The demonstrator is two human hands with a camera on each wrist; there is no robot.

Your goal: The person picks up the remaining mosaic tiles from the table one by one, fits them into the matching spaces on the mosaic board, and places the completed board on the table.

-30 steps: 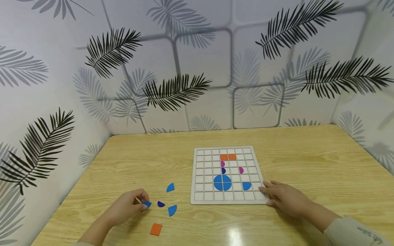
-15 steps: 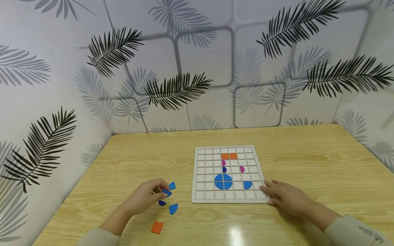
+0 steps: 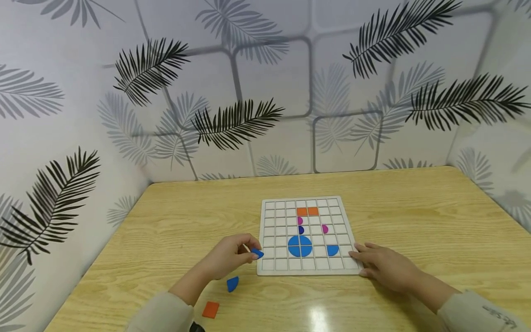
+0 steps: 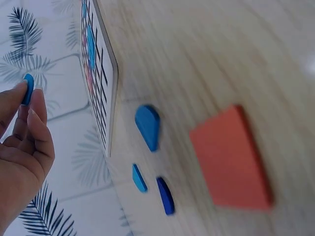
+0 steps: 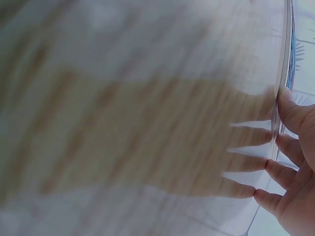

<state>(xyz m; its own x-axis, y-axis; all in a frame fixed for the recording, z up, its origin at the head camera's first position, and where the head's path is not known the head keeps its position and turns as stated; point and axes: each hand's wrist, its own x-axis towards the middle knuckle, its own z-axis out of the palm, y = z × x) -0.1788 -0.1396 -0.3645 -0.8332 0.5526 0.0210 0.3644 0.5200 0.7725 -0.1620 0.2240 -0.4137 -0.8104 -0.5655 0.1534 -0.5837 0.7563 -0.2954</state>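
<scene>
Where wooden table [image 3: 415,216] stands, leaf-patterned walls [image 3: 269,87]

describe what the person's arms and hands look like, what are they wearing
Both hands are bare: no gloves, rings or watch show. The left hand comes out of a plain light grey-beige long sleeve. The right hand has a matching sleeve with a small line of dark lettering near the cuff, too small to read. Fingernails look short and unpainted in the wrist views.

board [image 3: 307,235] on table [image 3: 415,216], pieces [image 3: 233,283] left
</scene>
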